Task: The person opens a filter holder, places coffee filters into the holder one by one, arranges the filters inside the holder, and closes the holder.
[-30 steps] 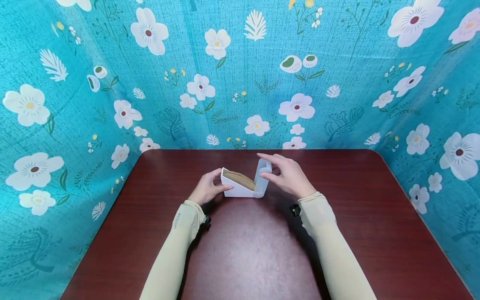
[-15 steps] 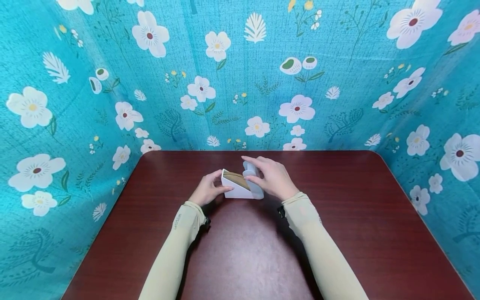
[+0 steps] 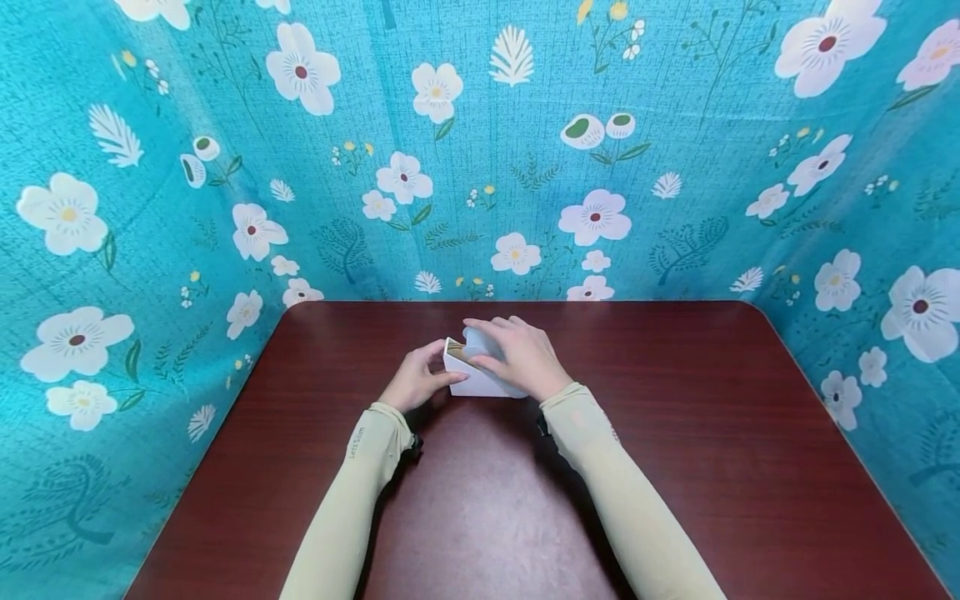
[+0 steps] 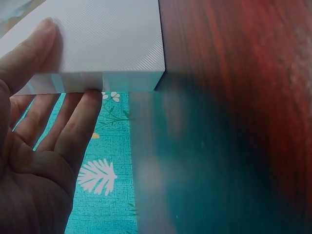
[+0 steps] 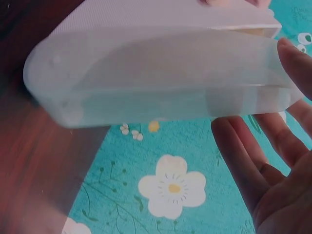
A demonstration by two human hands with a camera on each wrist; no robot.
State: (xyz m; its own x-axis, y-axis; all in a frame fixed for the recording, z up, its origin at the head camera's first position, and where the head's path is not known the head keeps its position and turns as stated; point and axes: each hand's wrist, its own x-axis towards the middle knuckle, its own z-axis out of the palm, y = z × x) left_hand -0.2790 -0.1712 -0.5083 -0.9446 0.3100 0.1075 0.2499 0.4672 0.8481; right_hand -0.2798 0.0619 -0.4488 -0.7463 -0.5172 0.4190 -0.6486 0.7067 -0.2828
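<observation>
A white slant-topped box (image 3: 480, 383) with a ribbed side stands near the back of the table. Between the hands, the edges of thin brown sheets (image 3: 456, 351) show inside it. My left hand (image 3: 417, 377) grips the box's left end, thumb on the front side and fingers behind, as the left wrist view also shows. A translucent hinged lid (image 5: 136, 78) is tilted over the box's slope. My right hand (image 3: 525, 353) holds the lid's free end between thumb and fingers. A gap remains between lid and box at the upper left.
The dark red wooden table (image 3: 495, 517) has rounded back corners. A turquoise flowered cloth (image 3: 480, 150) hangs behind it and along both sides. Both forearms wear pale sleeves, with a dark wrist device (image 3: 413, 448) at the left cuff.
My right hand has swung the lid leftward and down, from nearly upright to lying over most of the brown sheets. The left hand and the box have stayed in place.
</observation>
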